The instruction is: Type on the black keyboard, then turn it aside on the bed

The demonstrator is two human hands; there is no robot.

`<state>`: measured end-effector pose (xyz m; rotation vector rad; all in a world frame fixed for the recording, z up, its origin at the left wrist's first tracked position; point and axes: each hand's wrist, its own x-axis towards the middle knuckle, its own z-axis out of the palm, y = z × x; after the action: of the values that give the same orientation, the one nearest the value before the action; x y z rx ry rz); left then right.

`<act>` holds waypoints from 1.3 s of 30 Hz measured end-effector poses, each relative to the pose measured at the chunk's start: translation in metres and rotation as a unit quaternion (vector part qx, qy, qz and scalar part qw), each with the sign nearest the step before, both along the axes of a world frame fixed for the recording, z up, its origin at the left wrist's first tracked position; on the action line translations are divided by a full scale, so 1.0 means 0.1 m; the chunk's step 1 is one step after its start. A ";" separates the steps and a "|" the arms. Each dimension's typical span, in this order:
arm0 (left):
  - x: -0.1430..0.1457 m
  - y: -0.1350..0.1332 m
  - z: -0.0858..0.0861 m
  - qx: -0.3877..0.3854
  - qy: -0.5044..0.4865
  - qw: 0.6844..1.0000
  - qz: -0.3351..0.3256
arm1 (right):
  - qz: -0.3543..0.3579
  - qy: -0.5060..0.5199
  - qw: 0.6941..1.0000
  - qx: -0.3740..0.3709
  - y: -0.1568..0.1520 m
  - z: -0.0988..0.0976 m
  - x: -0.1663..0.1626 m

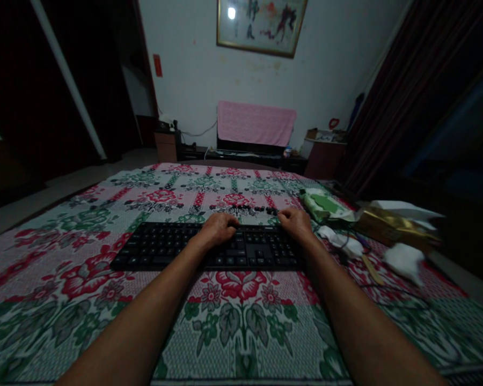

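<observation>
A black computer keyboard (156,244) lies flat on the patterned tablecloth in front of me. My left hand (218,228) is over its middle, fingers curled together near the back edge; what they hold, if anything, is hidden. Beside the keyboard's back right corner, my right hand (295,222) has its fingertips pressed together, and I cannot make out anything in them. Just behind the keyboard, several small black pieces (243,208), which look like keycaps, lie in a loose row. The right fingertips are close to the right end of that row.
To the right lie a green tissue pack (326,206), a gold box (394,225), crumpled white tissue (404,261), a flat yellowish stick (372,269) and a dark cable (402,292). The floral tablecloth (241,332) covers the table. A pink cloth (255,123) hangs over something by the far wall.
</observation>
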<state>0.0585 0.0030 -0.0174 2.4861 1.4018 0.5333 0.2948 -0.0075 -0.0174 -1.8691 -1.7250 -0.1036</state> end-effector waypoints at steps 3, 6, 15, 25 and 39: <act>0.08 0.00 0.07 -0.013 0.039 0.998 0.044 | -0.031 -0.013 0.998 -0.053 0.01 -0.07 0.17; 0.24 -0.02 0.14 -0.018 0.062 0.995 0.076 | -0.035 -0.027 0.995 -0.088 0.02 -0.11 0.20; 0.56 0.06 0.03 -0.039 0.011 0.999 0.023 | 0.007 0.001 0.996 -0.084 0.07 -0.18 0.26; 0.51 0.07 0.00 -0.029 -0.007 1.000 0.001 | -0.018 -0.114 0.993 -0.014 0.32 -0.08 0.10; 0.50 0.07 0.00 -0.030 -0.015 0.999 -0.002 | 0.022 -0.228 0.972 -0.057 0.47 -0.07 -0.01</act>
<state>0.1085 0.0102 -0.0171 2.4226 1.3808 0.5187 0.2938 0.0393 -0.0248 -1.9987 -2.1127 -0.4584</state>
